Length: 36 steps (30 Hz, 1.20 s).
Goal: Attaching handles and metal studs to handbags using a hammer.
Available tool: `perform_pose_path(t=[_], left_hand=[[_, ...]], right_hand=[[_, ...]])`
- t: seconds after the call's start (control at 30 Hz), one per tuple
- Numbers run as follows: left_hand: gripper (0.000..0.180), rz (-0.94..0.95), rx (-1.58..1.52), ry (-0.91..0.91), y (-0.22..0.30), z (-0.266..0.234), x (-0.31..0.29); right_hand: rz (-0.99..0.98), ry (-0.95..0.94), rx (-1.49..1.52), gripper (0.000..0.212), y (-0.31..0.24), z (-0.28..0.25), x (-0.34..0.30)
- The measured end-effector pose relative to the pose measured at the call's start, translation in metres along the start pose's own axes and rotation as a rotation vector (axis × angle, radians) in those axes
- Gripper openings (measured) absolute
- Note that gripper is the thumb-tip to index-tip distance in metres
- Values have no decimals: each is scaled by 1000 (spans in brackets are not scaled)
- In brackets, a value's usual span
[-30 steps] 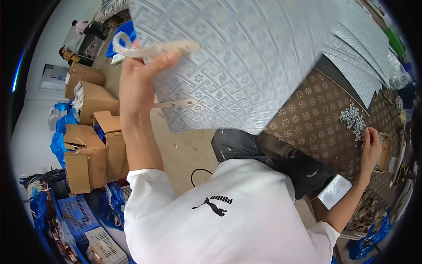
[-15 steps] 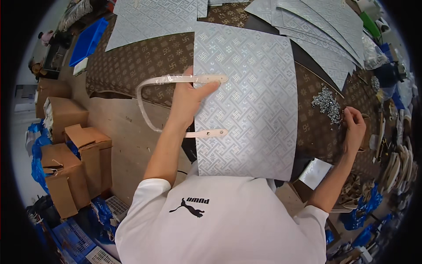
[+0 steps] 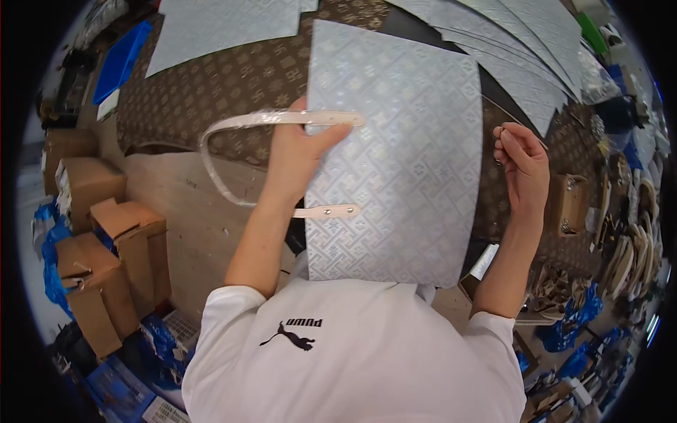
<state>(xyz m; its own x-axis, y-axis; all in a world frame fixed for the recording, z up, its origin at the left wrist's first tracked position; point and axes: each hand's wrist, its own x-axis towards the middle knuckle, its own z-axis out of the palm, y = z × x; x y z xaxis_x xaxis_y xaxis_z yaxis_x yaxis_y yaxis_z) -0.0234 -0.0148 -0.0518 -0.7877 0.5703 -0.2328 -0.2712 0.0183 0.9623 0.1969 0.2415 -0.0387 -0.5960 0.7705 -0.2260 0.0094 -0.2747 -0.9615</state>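
A silver-grey patterned sheet (image 3: 405, 162) lies in front of my body, its near edge against my shirt. My left hand (image 3: 296, 151) grips its left edge, thumb on top, fingers underneath. Under that thumb is the upper end of a pale, plastic-wrapped strap (image 3: 215, 166), which loops out to the left. The strap's lower end (image 3: 335, 211) lies flat on the sheet and bears two round metal rivets. Right of the sheet, my right hand (image 3: 522, 162) is raised with thumb and fingertips pinched together. Whatever they hold is too small to make out.
More silver-grey sheets (image 3: 493, 42) overlap at the far right, and another (image 3: 226, 32) lies far left on the brown patterned cloth (image 3: 211, 88). A brown box-like object (image 3: 570, 204) is right of my right hand. Cardboard boxes (image 3: 99, 289) stand on the floor at left.
My right hand has moved left and away from me, from beside the heap of small silver metal pieces toward the sheet. My left hand keeps its grip on sheet and strap.
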Motion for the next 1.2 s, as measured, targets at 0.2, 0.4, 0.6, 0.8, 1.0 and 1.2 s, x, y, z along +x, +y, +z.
perform_pose_path(t=[0.2,0.4,0.6,0.8,1.0,1.2], left_hand=[[36,76,87,-18,-3,0,-1],[33,107,108,5,-9,-4,1],[29,152,189,-15,-6,-6,1],[25,209,243,0,-15,-10,3],[24,250,242,-8,-17,-8,0],[22,297,338,-36,-21,-11,-3]], right_hand=[[-9,-249,-119,12,25,88,-9],[-197,-284,-582,7,32,145,-14],[-533,-318,-787,8,37,164,-9],[-473,-325,-788,8,43,168,-10],[-377,-263,-781,9,47,172,-12],[-345,-219,-855,9,53,179,-12]])
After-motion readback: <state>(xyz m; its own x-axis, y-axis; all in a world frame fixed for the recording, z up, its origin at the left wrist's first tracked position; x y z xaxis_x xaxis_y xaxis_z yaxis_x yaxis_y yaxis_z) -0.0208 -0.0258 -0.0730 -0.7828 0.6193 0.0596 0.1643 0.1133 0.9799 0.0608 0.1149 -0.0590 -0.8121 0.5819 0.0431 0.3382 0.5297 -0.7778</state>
